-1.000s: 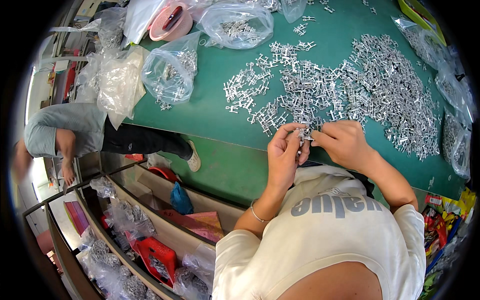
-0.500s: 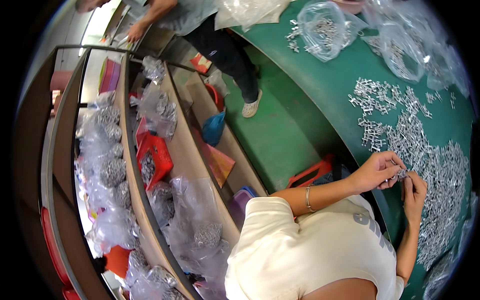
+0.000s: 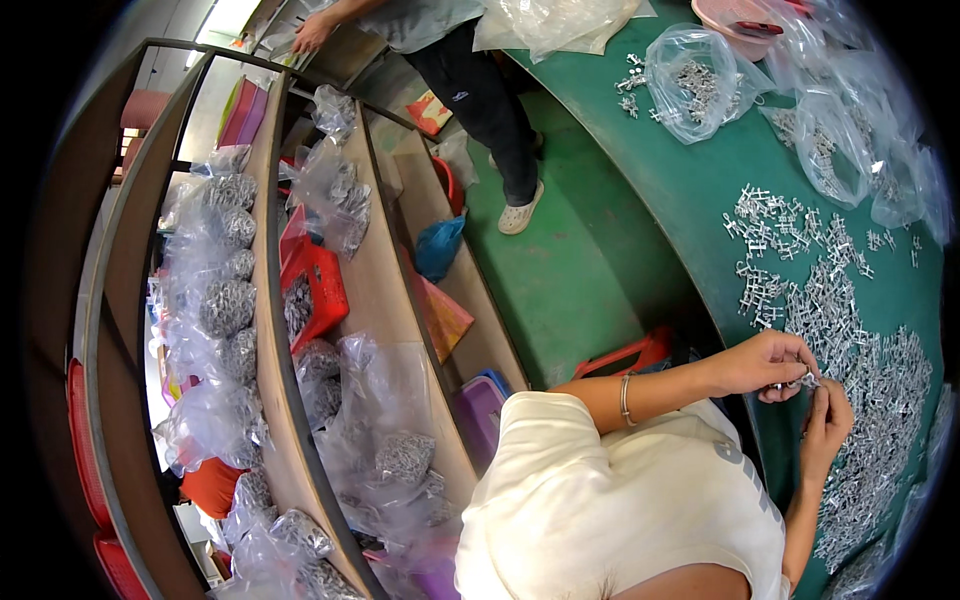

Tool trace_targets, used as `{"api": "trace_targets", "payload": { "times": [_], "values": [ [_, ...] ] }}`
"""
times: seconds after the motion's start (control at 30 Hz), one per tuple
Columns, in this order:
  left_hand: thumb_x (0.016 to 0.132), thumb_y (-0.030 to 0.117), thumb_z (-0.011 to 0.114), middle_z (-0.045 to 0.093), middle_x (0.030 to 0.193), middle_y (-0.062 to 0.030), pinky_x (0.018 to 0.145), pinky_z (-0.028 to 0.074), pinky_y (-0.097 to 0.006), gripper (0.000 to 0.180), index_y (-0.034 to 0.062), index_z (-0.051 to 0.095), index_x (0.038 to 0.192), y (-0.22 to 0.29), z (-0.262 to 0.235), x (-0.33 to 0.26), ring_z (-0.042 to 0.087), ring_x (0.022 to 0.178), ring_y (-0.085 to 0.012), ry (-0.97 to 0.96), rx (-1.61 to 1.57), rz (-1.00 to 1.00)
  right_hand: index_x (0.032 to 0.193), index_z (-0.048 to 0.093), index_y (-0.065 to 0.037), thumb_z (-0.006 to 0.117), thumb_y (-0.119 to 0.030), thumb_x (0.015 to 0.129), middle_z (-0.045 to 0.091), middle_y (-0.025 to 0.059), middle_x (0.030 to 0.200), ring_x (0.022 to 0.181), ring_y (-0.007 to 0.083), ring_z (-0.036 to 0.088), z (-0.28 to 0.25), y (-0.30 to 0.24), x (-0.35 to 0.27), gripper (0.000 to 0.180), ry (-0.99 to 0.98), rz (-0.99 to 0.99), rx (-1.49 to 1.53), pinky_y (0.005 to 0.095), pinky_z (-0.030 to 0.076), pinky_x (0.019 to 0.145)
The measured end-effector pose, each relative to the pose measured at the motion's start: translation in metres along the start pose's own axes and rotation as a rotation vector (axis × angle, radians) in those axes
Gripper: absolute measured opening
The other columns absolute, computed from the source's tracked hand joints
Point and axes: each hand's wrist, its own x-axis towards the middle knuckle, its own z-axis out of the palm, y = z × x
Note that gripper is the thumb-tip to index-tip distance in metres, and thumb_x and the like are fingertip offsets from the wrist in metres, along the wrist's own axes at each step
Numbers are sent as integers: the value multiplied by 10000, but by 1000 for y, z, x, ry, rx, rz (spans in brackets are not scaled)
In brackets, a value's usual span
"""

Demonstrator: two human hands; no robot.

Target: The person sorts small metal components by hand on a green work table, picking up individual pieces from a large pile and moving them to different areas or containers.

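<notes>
we pinch one small metal part [image 3: 806, 381] between our left hand [image 3: 768, 362] and right hand [image 3: 826, 424], fingers closed on it, over the heap of metal parts [image 3: 870, 400] on the green table [image 3: 700, 210]. a clear bag [image 3: 695, 80] holds more parts; shelf bags [image 3: 225, 300] are full too.

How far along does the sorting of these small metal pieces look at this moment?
Done, apparently: clear bags already holding metal parts lie at the far end of the green table. In hand: the left hand and right hand pinch one small metal piece between them. Left: a large loose pile of metal pieces is spread over the table, so much seems to remain.
</notes>
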Motion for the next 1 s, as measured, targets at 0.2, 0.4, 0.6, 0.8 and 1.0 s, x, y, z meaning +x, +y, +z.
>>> {"api": "trace_targets", "payload": {
  "times": [0.2, 0.4, 0.6, 0.8, 1.0],
  "values": [
    [888, 119, 486, 513, 648, -34, 420, 295, -172, 209, -7, 570, 1032, 2, -5, 3, 416, 504, -57, -50, -120, -135, 719, 467, -32, 431, -205, 927, 335, -31, 496, 357, 35, 277, -14, -19, -5, 273, -182, 684, 664, 171, 217, 316],
    [891, 138, 482, 493, 742, -26, 501, 326, -186, 363, 6, 443, 1227, 12, 0, -2, 400, 595, -65, 54, 10, -43, 782, 520, -20, 425, -252, 930, 387, -29, 544, 395, 46, 333, -4, -30, 3, 291, -132, 590, 513, 191, 258, 357],
    [813, 10, 538, 534, 813, -11, 540, 360, -179, 386, -1, 493, 1196, 9, 7, 0, 455, 667, -45, 139, 484, 106, 799, 533, -25, 409, -244, 933, 392, -22, 527, 400, 53, 358, -12, -28, 5, 285, -184, 758, 884, 201, 264, 366],
    [894, 99, 464, 471, 743, -22, 521, 320, -194, 351, -30, 446, 1220, 11, 3, -2, 399, 592, -76, -6, 61, -45, 778, 535, -22, 401, -216, 938, 401, -29, 515, 426, 29, 370, -4, -25, -6, 285, -105, 279, 319, 186, 284, 404],
    [902, 112, 456, 442, 698, -11, 503, 304, -189, 361, -32, 428, 1232, 7, 9, -4, 380, 567, -72, 57, 384, 48, 757, 523, -12, 424, -192, 927, 403, -22, 509, 422, 33, 332, -8, -31, -5, 267, -120, 620, 676, 198, 268, 407]
  ]
}}
